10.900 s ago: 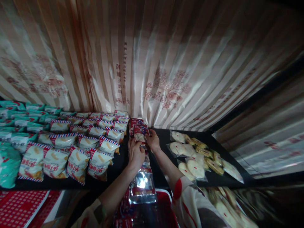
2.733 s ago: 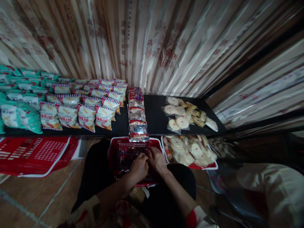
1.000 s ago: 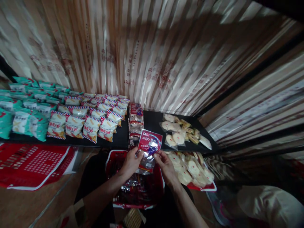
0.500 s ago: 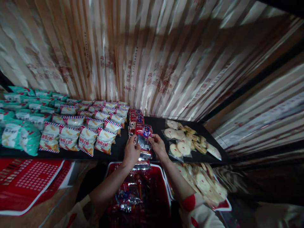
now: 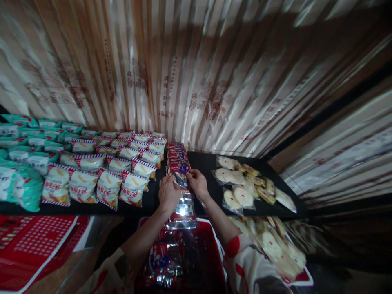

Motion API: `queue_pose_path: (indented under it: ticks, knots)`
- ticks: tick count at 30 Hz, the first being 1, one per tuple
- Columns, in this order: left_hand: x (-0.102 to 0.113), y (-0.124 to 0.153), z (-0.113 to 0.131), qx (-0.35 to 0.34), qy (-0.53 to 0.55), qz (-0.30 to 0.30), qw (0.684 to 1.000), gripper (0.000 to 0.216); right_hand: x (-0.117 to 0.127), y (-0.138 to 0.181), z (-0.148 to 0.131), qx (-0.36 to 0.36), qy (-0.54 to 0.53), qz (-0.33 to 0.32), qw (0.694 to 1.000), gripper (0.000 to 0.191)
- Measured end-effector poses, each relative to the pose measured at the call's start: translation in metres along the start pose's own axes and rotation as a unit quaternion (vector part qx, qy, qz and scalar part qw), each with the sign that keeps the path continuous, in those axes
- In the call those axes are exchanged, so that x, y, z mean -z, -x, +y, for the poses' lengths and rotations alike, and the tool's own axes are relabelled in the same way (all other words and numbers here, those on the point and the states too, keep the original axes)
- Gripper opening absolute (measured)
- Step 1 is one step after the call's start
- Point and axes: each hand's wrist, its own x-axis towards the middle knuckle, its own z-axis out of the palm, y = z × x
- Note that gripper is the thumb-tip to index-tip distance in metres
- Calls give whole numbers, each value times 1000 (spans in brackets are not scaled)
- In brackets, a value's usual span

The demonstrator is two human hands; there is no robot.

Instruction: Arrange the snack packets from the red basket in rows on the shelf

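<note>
Both hands on one packet: my left hand (image 5: 169, 192) has its near left side, my right hand (image 5: 198, 183) pinches the right edge, so the grip is closed on the red-and-silver packet (image 5: 179, 167) from both sides, likely to keep it flat and square. Exact finger contact on the left is hard to tell, too dim. The packet lies face up in the packet row (image 5: 177, 153) on the black desk (image 5: 208, 169), overlapping its neighbours like shingles; probably laid that way so each printed top shows while little depth is used. Front packet (image 5: 183, 214) pokes past the desk's front edge, over the red basket (image 5: 214, 237), which sits right below and holds loose packets (image 5: 161, 257), presumably parked there for a short reach. Left of the row, striped bags (image 5: 134, 188) stand in ranks, propped upright, fronts facing me; teal bags (image 5: 27, 183) beyond them. The row runs just beside those bags, seemingly using their edge as a guide. To the right, with bare desk between, flat pastries (image 5: 243, 197) lie in clear wrappers, loosely heaped, probably since they don't stand; more fill the second basket (image 5: 308, 281) below. Curtain (image 5: 190, 73) closes off the back.
</note>
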Motion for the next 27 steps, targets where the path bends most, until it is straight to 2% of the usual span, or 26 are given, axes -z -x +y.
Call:
queue_pose_path:
  ticks: [8, 15, 19, 21, 23, 25, 27]
  knots:
    - [-2, 3, -2, -11, -55, 5, 998, 43, 1, 10, -15, -12, 128, -8, 992, 44]
    - [-2, 1, -5, -36, -48, 2, 998, 38, 1, 13, -14, 6, 130, -2, 991, 38]
    - [-3, 0, -6, -33, -43, 0, 999, 37, 1, 16, -16, 3, 166, 7, 986, 42]
    - [-3, 0, -6, -33, -41, -1, 999, 39, 1, 16, -20, 51, 197, 41, 978, 46]
    - [-3, 1, -6, -36, -39, 2, 999, 42, -1, 12, -25, 132, 222, 50, 965, 48]
    - [-3, 2, -6, -39, -42, 13, 998, 44, -4, 5, -32, 200, 242, 4, 950, 47]
    - [-4, 4, -7, -44, -48, 24, 998, 43, -8, -4, -38, 220, 259, -58, 939, 48]
